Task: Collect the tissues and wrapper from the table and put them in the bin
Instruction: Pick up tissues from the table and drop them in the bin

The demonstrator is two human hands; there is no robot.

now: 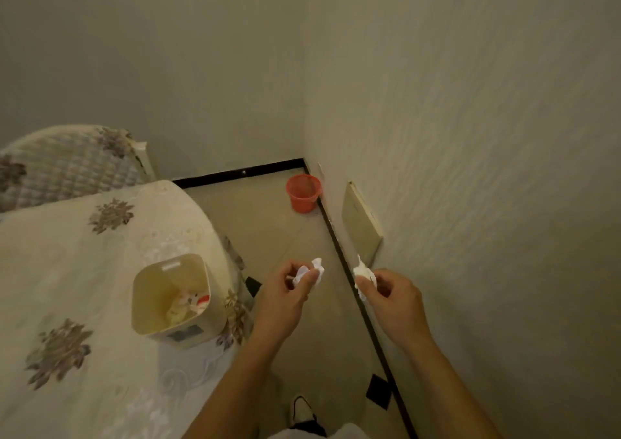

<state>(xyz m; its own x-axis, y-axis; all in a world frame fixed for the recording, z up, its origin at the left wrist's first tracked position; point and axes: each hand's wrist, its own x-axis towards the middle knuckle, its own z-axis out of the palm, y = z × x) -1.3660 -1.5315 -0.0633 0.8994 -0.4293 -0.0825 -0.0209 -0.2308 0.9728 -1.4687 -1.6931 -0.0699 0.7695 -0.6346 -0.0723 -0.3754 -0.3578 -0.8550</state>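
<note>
My left hand (289, 299) pinches a crumpled white tissue (311, 271) over the floor. My right hand (395, 299) holds a second white tissue (363, 274) near the wall's dark skirting. A cream square bin (174, 299) stands on the flowered cover to the left of my left hand, with some crumpled paper and a red-and-white wrapper (198, 302) inside it. A small orange mesh basket (302, 192) sits on the floor in the far corner. Both hands are apart from either container.
A bed or table with a cream flowered cover (67, 270) fills the left side. A quilted headboard (67, 166) rises behind it. The wall (470, 170) runs close on the right, with a cream panel (361, 223) on it. My shoe (302, 411) is on the tan floor.
</note>
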